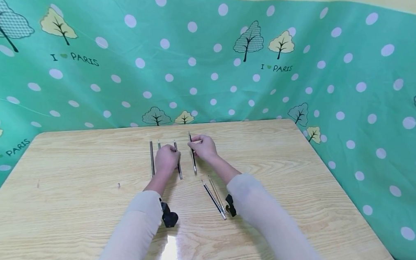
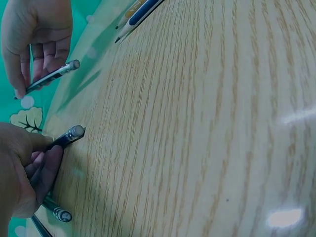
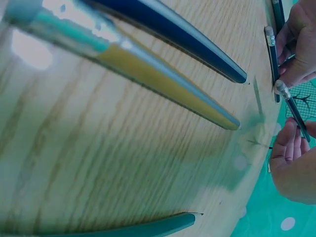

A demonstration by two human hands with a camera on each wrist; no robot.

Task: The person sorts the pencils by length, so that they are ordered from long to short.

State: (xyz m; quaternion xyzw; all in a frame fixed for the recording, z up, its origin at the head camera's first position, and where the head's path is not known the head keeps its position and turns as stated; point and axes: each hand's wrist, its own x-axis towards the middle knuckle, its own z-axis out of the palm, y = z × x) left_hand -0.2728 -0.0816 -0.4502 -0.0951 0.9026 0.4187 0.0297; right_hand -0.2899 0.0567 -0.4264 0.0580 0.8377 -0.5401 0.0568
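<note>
Several dark pencils lie side by side near the far middle of the wooden table (image 1: 71,224). My left hand (image 1: 172,153) grips one pencil (image 1: 178,165) of that row; its eraser end (image 2: 75,132) pokes out past my fingers (image 2: 42,173). My right hand (image 1: 195,146) pinches the pencil to the right (image 1: 193,162), also seen as a pencil (image 2: 52,76) held in curled fingers and as a pencil (image 3: 295,111) in the right wrist view. The two hands are close together. Two more row pencils (image 1: 152,157) lie left of my left hand.
Two loose pencils (image 1: 214,197), one blue (image 3: 173,34) and one yellow and teal (image 3: 148,69), lie slanted nearer me beside my right forearm. A further pencil (image 3: 148,228) shows low in the right wrist view. A green dotted cloth (image 1: 202,64) hangs behind and right of the table.
</note>
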